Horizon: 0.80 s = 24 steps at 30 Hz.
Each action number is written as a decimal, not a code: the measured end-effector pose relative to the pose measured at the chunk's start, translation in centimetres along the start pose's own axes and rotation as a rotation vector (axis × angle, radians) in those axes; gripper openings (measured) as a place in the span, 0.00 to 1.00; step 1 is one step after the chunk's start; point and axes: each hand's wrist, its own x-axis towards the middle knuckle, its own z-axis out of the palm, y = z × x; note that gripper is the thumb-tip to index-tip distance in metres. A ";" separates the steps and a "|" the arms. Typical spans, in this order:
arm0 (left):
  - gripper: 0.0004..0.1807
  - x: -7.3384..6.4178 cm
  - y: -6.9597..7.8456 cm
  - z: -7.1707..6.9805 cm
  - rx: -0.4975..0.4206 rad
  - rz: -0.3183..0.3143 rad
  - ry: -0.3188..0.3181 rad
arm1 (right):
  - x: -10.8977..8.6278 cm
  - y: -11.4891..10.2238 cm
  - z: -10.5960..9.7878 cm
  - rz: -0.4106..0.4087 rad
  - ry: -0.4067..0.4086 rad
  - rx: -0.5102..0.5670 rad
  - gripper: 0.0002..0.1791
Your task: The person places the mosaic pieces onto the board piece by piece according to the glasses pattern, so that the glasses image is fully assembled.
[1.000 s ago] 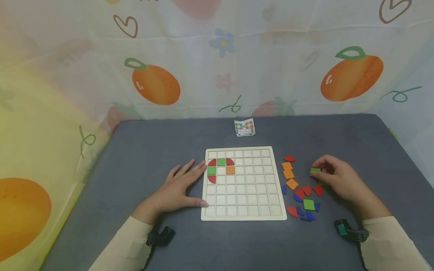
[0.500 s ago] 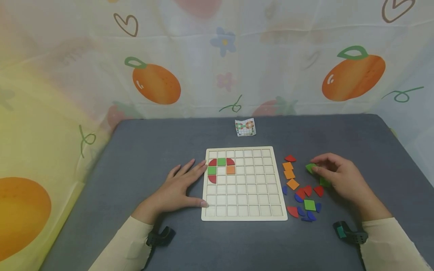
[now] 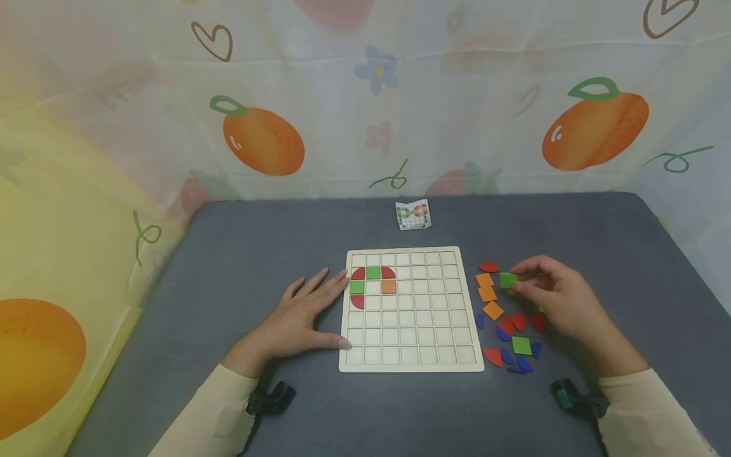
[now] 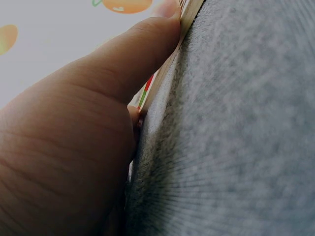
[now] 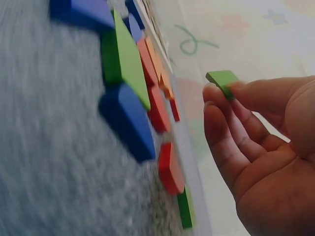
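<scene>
My right hand pinches a green square tile between thumb and fingers, above the table right of the board. The right wrist view shows the same green tile held at the fingertips. My left hand lies with fingers spread, fingertips and thumb on the left edge of the wooden grid board. In the left wrist view the thumb reaches the board's edge. On the board's upper left sit red quarter-circle tiles, green squares and an orange square.
Loose pieces lie right of the board: orange squares, red quarter-circles, blue pieces and a green square. Another green piece shows past the red ones. A small printed pattern card lies behind the board on the grey table.
The right hand has moved left towards the board with the green square tile, which has turned in its fingers. The left hand stays on the board's edge.
</scene>
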 end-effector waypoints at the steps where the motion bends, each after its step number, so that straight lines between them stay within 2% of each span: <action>1: 0.66 0.0 0.0 0.0 0.000 0.004 0.004 | 0.0 -0.1 0.1 0.002 -0.004 0.009 0.14; 10: 0.67 0.1 0.1 0.0 0.006 -0.008 -0.008 | -0.2 -1.9 1.7 0.039 -0.074 0.095 0.15; 16: 0.66 0.1 0.2 -0.1 0.004 -0.004 0.000 | -0.3 -2.8 3.0 -0.021 -0.082 0.147 0.12; 24: 0.67 0.0 0.2 0.0 -0.001 -0.013 0.001 | -0.4 -4.1 5.5 -0.062 -0.099 0.188 0.10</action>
